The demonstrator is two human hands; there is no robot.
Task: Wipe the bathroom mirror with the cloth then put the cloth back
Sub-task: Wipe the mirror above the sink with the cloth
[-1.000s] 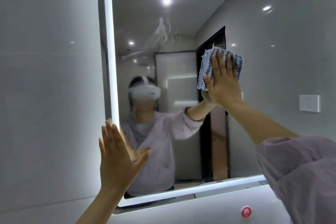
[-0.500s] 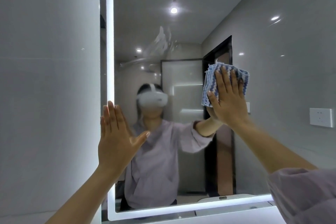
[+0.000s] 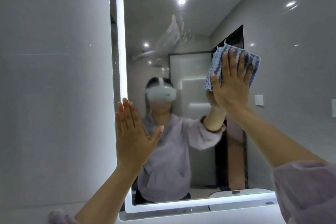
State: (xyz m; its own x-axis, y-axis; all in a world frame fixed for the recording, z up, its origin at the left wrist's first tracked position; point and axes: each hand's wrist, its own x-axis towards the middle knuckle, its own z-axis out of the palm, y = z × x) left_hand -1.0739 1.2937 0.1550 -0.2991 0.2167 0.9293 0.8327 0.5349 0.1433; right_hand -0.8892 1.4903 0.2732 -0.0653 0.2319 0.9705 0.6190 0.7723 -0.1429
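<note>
The right hand's (image 3: 231, 89) straight fingers (image 3: 231, 60) press the folded blue-striped cloth (image 3: 254, 63) against the backlit rectangular mirror (image 3: 154, 5), left hand (image 3: 132, 138) flat-fingered at its edge; unpinched, the cloth may slip and fall.

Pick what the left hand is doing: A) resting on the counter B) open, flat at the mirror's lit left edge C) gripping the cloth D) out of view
B: the left hand is open with straight fingers at the lit edge of the mirror; the right hand presses the cloth.
</note>
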